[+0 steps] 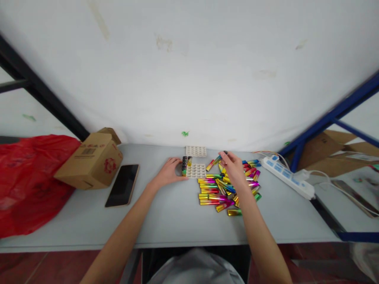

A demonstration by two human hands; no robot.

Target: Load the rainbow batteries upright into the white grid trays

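Observation:
My left hand (169, 172) curves around the left end of a white tray with rows of holes (197, 171), its thumb at the near corner and its fingers at the far one. Along that end stands a column of upright lighters (184, 165) with black tops, and one gold lighter (190, 161) is upright beside them. My right hand (233, 166) is raised over a loose pile of shiny coloured lighters (213, 189). Its fingers pinch a blue and yellow lighter (217, 159), tilted, dark end up.
A second holed tray (196, 151) lies behind, near the wall. To the left are a phone (122, 185), a cardboard box (90, 161) and a red plastic bag (35, 181). A white power strip (287, 177) with cables lies right, beside a blue metal frame (325, 122).

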